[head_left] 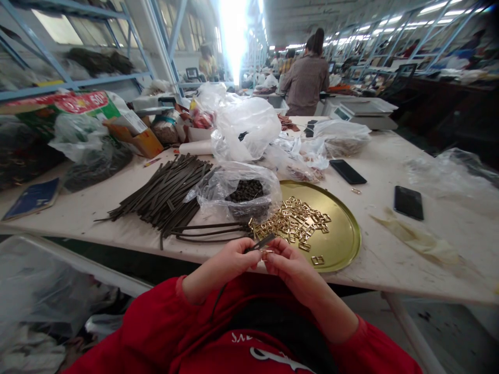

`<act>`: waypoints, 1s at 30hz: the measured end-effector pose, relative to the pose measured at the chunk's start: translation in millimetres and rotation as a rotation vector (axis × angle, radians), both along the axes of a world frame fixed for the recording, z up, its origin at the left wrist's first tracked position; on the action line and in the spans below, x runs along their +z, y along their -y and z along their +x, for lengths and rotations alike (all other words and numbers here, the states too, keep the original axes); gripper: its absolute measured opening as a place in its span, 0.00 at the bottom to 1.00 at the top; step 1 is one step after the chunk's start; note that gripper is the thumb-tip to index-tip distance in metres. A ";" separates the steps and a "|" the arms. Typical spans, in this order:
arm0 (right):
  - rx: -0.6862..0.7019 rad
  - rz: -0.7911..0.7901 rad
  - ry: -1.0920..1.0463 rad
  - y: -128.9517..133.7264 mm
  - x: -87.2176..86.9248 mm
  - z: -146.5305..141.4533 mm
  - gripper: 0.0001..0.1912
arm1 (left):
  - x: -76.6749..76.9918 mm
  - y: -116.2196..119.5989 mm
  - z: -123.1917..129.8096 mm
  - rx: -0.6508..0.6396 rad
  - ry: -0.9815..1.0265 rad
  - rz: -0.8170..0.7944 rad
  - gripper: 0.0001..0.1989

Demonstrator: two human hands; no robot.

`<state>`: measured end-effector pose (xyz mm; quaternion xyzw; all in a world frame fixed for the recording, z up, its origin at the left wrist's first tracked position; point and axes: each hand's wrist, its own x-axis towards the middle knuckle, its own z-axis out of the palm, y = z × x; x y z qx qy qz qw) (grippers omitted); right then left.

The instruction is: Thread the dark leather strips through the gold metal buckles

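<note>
My left hand [237, 255] is closed on a narrow dark strap [265, 241] at the table's front edge; the strap's tail hangs below over my lap. Fingertips of my right hand [290, 262] pinch a small gold buckle [266, 254] against the strap. Whether the strap passes through the buckle is hidden by the fingers. Just beyond my hands, many loose gold buckles [296, 218] lie on a round gold tray [345, 244]. A pile of dark straps [163, 192] lies to the left, with a few single straps [214, 232] reaching toward the tray.
An open plastic bag [210, 195] of small black pieces [247, 192] stands behind the tray. Two phones [348, 171] lie to the right, near a yellowish sheet [417, 239]. Farther back are a bulky white bag [249, 124] and a scale [362, 111]. A person [307, 75] stands beyond the table.
</note>
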<state>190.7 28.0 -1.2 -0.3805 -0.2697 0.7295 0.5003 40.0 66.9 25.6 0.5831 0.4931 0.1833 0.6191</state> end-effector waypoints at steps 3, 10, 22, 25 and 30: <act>0.038 0.124 0.177 -2.2 3.7 6.3 0.14 | 9.5 -5.9 -2.2 -0.108 -0.056 0.014 0.07; 0.086 0.104 0.186 -1.8 6.1 5.3 0.12 | 18.0 -11.0 -0.1 -0.121 -0.106 0.137 0.07; 0.066 0.111 0.229 -4.9 3.3 8.0 0.13 | 19.5 -14.1 -0.1 -0.142 -0.103 0.229 0.08; 0.057 0.091 0.225 -6.0 4.2 7.3 0.14 | 17.6 -15.8 0.2 -0.148 -0.087 0.232 0.08; 0.073 0.087 0.189 -5.2 4.1 2.9 0.14 | 10.9 -16.7 1.0 -0.138 -0.037 0.204 0.07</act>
